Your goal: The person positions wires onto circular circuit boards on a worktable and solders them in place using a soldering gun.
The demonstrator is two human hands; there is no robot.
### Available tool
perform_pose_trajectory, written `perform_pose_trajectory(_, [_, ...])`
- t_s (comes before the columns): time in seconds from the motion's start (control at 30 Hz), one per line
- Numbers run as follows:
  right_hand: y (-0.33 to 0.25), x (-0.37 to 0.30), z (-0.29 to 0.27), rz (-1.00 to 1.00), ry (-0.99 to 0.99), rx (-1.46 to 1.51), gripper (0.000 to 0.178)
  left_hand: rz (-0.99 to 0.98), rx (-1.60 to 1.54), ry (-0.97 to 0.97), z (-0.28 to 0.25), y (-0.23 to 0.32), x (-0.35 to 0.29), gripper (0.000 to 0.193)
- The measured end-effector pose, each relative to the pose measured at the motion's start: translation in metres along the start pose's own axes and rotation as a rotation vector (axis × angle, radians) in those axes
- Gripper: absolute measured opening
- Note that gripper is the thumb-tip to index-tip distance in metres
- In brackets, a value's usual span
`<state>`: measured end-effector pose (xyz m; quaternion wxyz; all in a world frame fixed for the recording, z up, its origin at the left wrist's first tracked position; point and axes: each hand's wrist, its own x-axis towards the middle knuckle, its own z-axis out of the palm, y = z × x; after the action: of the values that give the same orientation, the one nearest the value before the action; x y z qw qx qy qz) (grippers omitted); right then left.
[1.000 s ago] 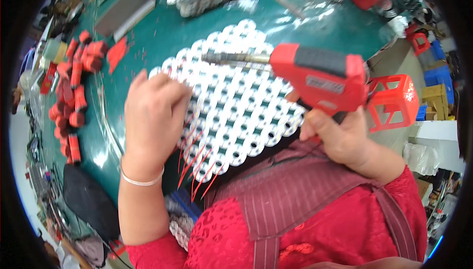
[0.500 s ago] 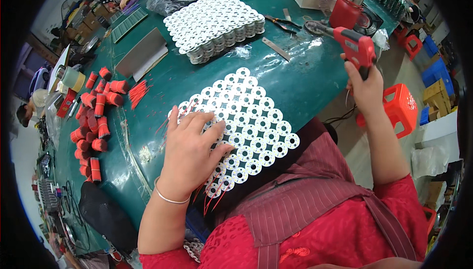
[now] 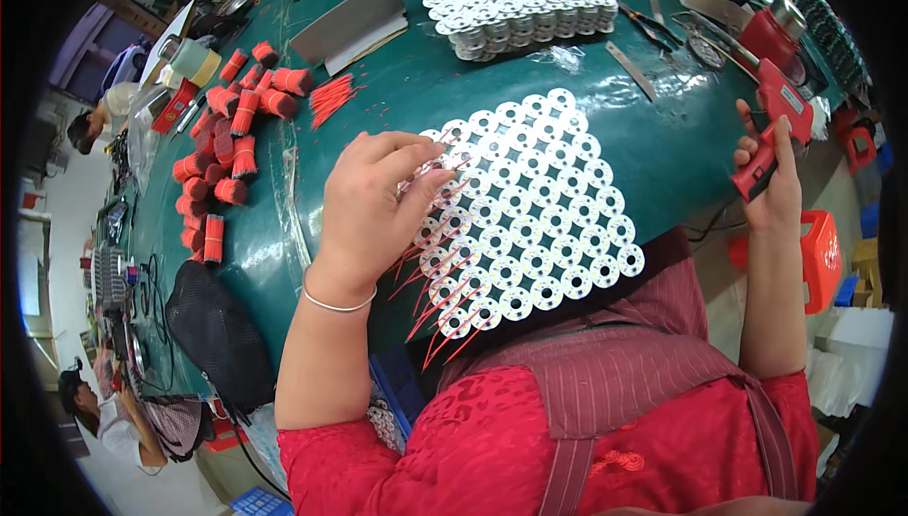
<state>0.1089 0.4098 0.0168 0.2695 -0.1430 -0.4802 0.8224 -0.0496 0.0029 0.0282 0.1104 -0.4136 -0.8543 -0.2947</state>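
Observation:
A panel of round white ring-shaped circuit boards, joined in rows, lies at the table's near edge. Thin red wires stick out along its left side. Over the upper left corner, my left hand is bent with thumb and forefinger close together among red wires; what sits between the tips is too small to make out. To the right of the panel, my right hand grips a red and black pistol-shaped soldering gun by its handle, its front pointing up and left, away from the panel.
Bundles of red wire and loose red wires lie left of the panel. Stacked white panels, pliers, a metal strip and a red flask stand farther back. A red stool is at right.
The view has shifted, so the table things sit farther up and right. My left hand has gone from lying spread on the panel to pinching at its left edge. The soldering gun has tilted, still in my right hand.

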Motion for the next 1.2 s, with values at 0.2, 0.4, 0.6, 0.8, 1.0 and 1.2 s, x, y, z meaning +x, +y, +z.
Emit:
perform_pose_trajectory(0.2, [0.012, 0.026, -0.024, 0.084, -0.086, 0.148, 0.050, -0.068, 0.020, 0.009, 0.003, -0.017, -0.003, 0.017])
perform_pose_trajectory(0.4, [0.025, 0.031, -0.026, 0.134, -0.015, 0.198, 0.052, -0.254, 0.049, 0.201, 0.000, -0.044, -0.004, 0.012])
perform_pose_trajectory(0.6, [0.028, 0.038, -0.034, 0.075, -0.138, 0.241, 0.054, -0.308, 0.369, 0.247, -0.001, -0.068, 0.003, 0.016])
perform_pose_trajectory(0.8, [0.028, 0.037, -0.040, 0.076, -0.139, 0.241, 0.054, -0.140, 0.797, 0.077, -0.016, -0.090, 0.016, 0.023])
perform_pose_trajectory(1.0, [0.030, 0.033, -0.034, 0.071, -0.116, 0.241, 0.052, -0.063, 0.930, -0.019, -0.010, -0.115, 0.028, 0.016])
perform_pose_trajectory(1.2, [0.028, 0.034, -0.029, 0.091, -0.054, 0.233, 0.050, -0.004, 0.936, 0.042, -0.006, -0.115, 0.035, 0.009])
